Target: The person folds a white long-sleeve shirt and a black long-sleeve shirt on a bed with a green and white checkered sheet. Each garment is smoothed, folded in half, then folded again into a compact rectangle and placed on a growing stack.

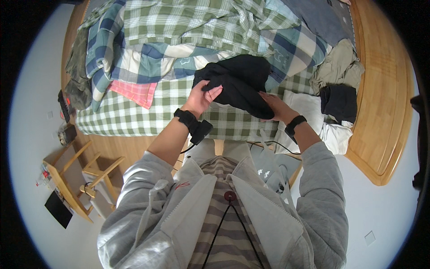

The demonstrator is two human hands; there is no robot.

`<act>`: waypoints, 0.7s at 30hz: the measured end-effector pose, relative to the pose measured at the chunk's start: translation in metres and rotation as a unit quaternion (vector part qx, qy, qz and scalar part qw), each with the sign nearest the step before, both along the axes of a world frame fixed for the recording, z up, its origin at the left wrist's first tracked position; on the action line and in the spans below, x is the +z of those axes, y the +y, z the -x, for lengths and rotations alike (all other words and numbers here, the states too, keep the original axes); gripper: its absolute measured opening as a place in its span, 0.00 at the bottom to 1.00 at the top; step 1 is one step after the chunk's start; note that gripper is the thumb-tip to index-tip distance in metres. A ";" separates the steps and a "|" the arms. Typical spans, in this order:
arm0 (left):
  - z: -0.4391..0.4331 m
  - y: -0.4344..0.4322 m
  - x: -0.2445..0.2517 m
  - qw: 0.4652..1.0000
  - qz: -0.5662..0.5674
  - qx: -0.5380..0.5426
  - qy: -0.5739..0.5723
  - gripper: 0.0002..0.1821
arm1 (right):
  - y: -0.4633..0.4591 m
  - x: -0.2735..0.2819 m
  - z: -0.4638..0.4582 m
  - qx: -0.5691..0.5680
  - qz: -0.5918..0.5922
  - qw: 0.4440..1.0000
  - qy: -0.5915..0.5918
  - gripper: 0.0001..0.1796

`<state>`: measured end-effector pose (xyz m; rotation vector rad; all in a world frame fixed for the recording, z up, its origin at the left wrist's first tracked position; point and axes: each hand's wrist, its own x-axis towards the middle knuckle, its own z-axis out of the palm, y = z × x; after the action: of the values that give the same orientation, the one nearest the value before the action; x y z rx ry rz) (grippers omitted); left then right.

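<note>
A bunched black cloth garment [240,79] is held over the near side of the bed, in front of me. My left hand [203,97] grips its left edge, thumb and fingers pinching the fabric. At the garment's lower right end is my right hand [276,107], its fingers partly hidden behind the cloth. Beneath lies a green-and-white checked bed sheet [134,119]. Behind the garment, a blue, white and green checked quilt [151,64] is heaped up, with green plaid bedding [188,22] across its top.
Right of my right hand are folded white cloth [299,107], a folded black garment [338,102] and a crumpled khaki garment [337,67]. The wooden headboard [383,87] borders them. A pink checked cloth [137,92] pokes out at left; a wooden chair [100,171] stands beyond the bed.
</note>
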<state>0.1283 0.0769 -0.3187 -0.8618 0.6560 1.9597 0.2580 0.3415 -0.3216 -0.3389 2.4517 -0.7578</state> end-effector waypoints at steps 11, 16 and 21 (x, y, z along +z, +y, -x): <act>0.026 0.010 -0.016 0.996 -0.006 -0.065 0.057 0.19 | 0.010 -0.048 0.008 -0.396 0.239 0.872 -0.161 0.29; 0.033 0.011 -0.019 0.992 0.018 -0.098 0.072 0.21 | 0.017 -0.042 0.025 -0.450 0.189 0.843 -0.227 0.32; 0.037 0.010 -0.028 0.989 0.053 -0.119 0.074 0.22 | 0.015 -0.051 0.032 -0.496 0.148 0.832 -0.201 0.33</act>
<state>0.0911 0.0872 -0.3472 -0.6708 0.9138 1.7963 0.2265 0.3565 -0.3727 0.9895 1.9686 -1.4406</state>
